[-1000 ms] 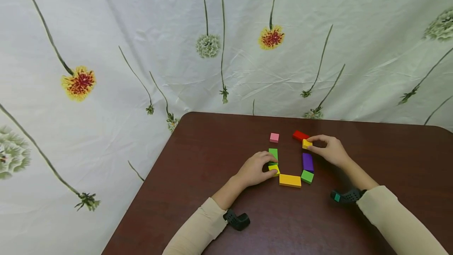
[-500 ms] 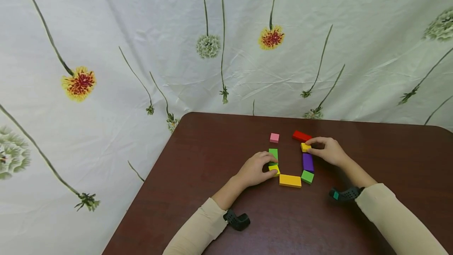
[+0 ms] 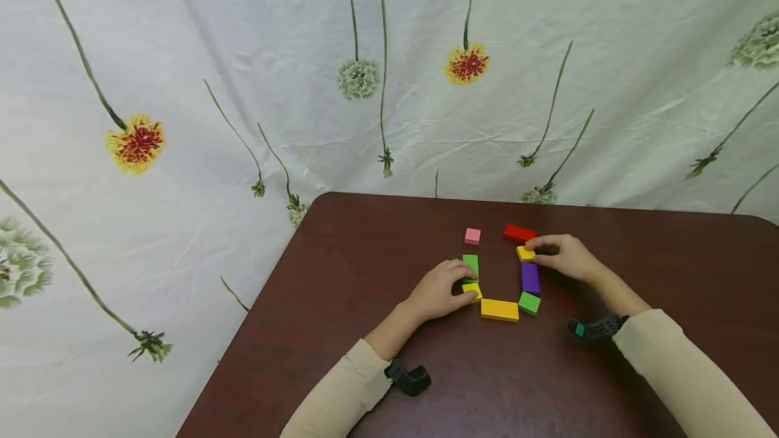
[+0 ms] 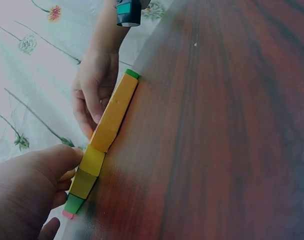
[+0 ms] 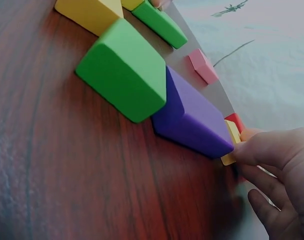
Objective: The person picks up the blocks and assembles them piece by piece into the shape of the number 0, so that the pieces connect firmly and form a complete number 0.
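Observation:
Wooden toy blocks form an angular U on the table. At its far right end my right hand (image 3: 569, 259) pinches a small orange-yellow block (image 3: 525, 254) between thumb and fingers, right against the end of the purple block (image 3: 530, 279). At the near left corner my left hand (image 3: 435, 291) holds a yellow block (image 4: 92, 161) between thumb and fingers. That block sits between the long orange block (image 3: 500, 310) and the green block (image 3: 470, 264). A second green block (image 5: 124, 70) joins the orange and purple ones at the near right corner.
A red block (image 3: 519, 232) lies just beyond the small orange-yellow one. Farther left, a pink block (image 3: 472, 236) stands apart, past the left green block. The dark brown table (image 3: 365, 242) ends at a flower-printed cloth (image 3: 414, 120) behind.
My right hand has drawn the small orange-yellow block slightly left and toward me, from beside the red block to the purple block's end. My left hand stays in place.

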`<state>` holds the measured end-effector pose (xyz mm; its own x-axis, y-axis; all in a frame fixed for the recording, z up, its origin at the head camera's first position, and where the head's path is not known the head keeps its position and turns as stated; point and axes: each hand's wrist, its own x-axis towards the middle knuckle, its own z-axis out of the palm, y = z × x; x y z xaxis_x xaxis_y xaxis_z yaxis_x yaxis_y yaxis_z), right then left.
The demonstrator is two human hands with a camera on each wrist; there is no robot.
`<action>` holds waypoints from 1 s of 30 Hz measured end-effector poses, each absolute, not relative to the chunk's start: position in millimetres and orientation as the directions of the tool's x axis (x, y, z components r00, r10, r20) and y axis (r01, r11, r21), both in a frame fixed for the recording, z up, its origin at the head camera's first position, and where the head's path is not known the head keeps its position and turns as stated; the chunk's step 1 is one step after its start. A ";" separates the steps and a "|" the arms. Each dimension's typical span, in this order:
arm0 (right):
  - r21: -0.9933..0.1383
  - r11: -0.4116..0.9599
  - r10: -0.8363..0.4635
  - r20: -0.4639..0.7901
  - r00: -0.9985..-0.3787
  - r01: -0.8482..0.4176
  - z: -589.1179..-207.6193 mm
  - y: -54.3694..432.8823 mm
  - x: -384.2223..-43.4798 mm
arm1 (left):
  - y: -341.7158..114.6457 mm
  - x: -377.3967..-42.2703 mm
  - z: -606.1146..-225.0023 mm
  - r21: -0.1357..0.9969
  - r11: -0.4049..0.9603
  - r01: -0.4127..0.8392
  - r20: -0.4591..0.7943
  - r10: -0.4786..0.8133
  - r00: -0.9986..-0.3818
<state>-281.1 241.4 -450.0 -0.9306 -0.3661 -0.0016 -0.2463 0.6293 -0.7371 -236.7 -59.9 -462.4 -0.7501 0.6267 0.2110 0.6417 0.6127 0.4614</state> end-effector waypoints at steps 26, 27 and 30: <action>-0.762 0.577 -0.244 0.183 -0.952 -0.294 -461.7 226.1 -249.3 | -59.2 -237.6 -464.8 0.468 0.601 0.648 0.227 0.627 -0.745; -0.761 0.573 -0.233 0.203 -0.951 -0.303 -464.5 224.1 -246.6 | -59.3 -237.6 -464.7 0.468 0.603 0.647 0.225 0.626 -0.747; -0.764 0.552 -0.199 0.267 -0.943 -0.332 -472.6 219.5 -240.8 | -59.1 -238.0 -464.1 0.470 0.606 0.642 0.221 0.623 -0.750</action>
